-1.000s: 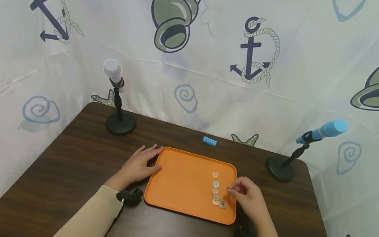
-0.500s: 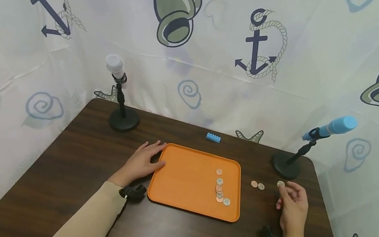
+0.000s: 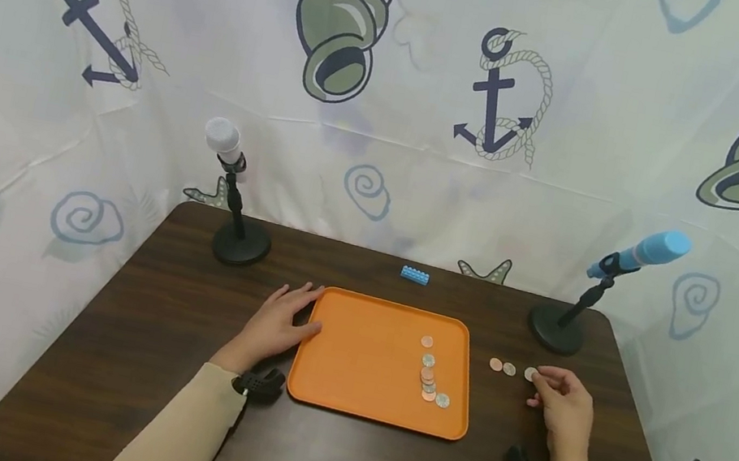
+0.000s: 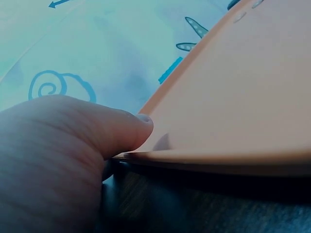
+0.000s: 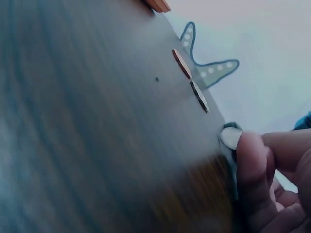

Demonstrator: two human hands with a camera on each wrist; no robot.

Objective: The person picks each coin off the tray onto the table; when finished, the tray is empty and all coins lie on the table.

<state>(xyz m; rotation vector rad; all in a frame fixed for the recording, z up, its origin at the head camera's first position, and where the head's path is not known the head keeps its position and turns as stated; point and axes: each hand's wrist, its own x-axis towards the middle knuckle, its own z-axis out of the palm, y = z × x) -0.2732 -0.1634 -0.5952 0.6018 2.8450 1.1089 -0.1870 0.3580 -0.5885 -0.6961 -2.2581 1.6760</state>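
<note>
Between thumb and forefinger my right hand [image 3: 564, 409] pinches a silver coin [image 5: 230, 138], close over the table to the right of the tray. Just left of it lie a copper-coloured coin [image 3: 496, 365] and another silver coin [image 3: 509, 369], side by side on the wood. My left hand [image 3: 274, 329] rests at the left edge of the orange tray [image 3: 355, 356], its thumb [image 4: 131, 131] over the rim and the other fingers outside. Toward the tray's right side, several silver and copper coins [image 3: 427, 374] lie in a rough column, some overlapping.
A blue toy brick [image 3: 415, 275] lies behind the tray. Two black stands are at the back of the dark wooden table [image 3: 300, 457]: one bears a white microphone-like piece [image 3: 223, 137], the other a blue one [image 3: 655, 250]. A patterned cloth hangs behind.
My right hand has moved from over the tray to the table on its right, then lowered with the silver coin toward the two coins there. The left hand stays at the tray.
</note>
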